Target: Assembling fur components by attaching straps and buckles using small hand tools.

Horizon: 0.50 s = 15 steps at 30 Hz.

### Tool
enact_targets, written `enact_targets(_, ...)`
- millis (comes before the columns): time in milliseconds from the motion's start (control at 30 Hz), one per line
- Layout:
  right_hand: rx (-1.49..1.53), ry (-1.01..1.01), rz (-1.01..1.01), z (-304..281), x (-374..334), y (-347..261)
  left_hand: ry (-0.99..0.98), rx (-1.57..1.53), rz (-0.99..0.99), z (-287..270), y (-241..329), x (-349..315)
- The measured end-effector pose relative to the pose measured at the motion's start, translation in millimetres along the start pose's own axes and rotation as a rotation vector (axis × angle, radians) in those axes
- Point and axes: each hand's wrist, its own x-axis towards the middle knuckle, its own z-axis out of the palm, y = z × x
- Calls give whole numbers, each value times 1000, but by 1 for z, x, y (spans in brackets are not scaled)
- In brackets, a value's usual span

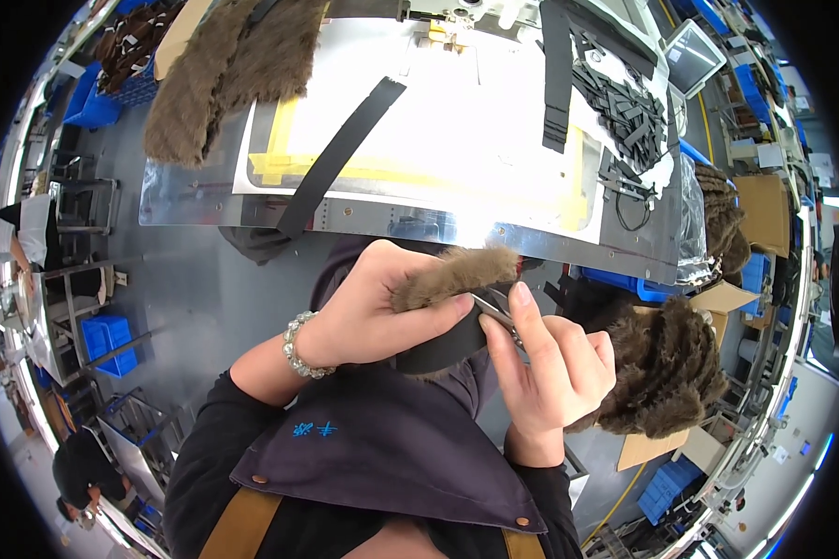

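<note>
My left hand [359,307], wearing a beaded bracelet [298,345], is closed around a brown fur piece [466,272]. Black fabric [446,348] hangs from the fur piece under the thumb. My right hand [555,368] pinches a slim silver metal tool [496,313] between thumb and index finger. Its tip lies against the black fabric, close to my left thumb; whether it is a pair of snips or tweezers I cannot tell. Both hands are in front of my dark apron [391,447], just short of the table edge.
Beyond my hands stands a white-topped table [419,140] with yellow tape and a metal edge. A black strap [345,154] hangs over that edge. Brown fur [242,74] lies far left; black strips [615,98] lie far right. More fur [662,373] is piled at my right.
</note>
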Motion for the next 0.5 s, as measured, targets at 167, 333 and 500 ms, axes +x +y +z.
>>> enact_targets(167, -29, 1, 34, -2, -1, 4, -52, -20, -36, 0, -3, 0)
enact_targets(333, -61, -21, 41, -4, -2, 5, -28, -22, -24, 1, 0, 0)
enact_targets(500, -61, -23, 40, -4, -1, 4, -25, -10, -23, 0, 2, 0)
